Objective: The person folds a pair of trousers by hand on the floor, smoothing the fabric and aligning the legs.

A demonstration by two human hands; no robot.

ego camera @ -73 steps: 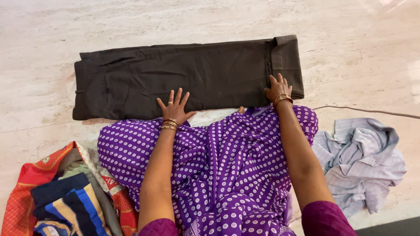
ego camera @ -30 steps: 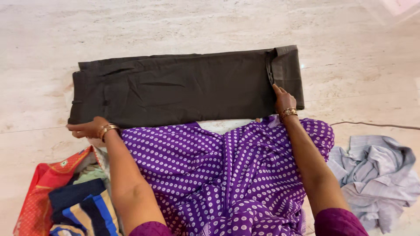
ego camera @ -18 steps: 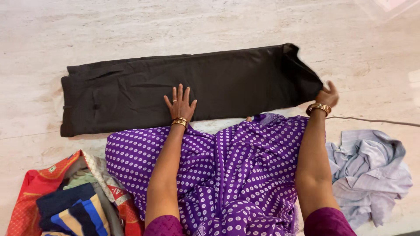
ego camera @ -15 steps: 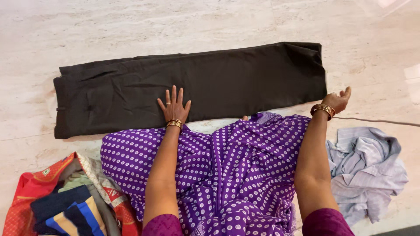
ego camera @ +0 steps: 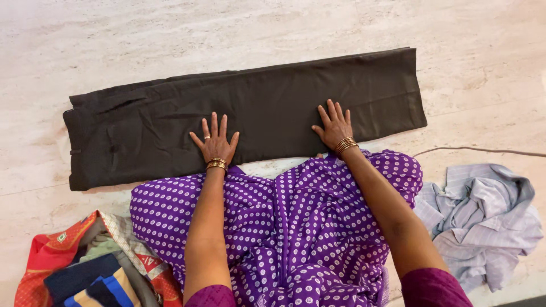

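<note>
A pair of dark brown trousers [ego camera: 267,96], folded lengthwise into a long flat strip, lies across the pale stone floor [ego camera: 170,34]. My left hand [ego camera: 215,142] rests flat on the near edge of the strip around its middle, fingers spread. Further right, my right hand [ego camera: 333,125] also presses flat on the near edge, fingers apart. Neither hand grips anything. Both wrists wear gold bangles. My lap is covered by a purple dotted garment [ego camera: 284,227].
A crumpled pale blue striped shirt [ego camera: 483,222] lies on the floor at my right. A pile of folded colourful clothes [ego camera: 85,267] sits at the lower left. A thin cable [ego camera: 483,150] runs along the floor to the right.
The folded-over right end of the trousers has been laid out flat. My right hand moved from that end back onto the strip; my left hand returned from the left end to the middle.
</note>
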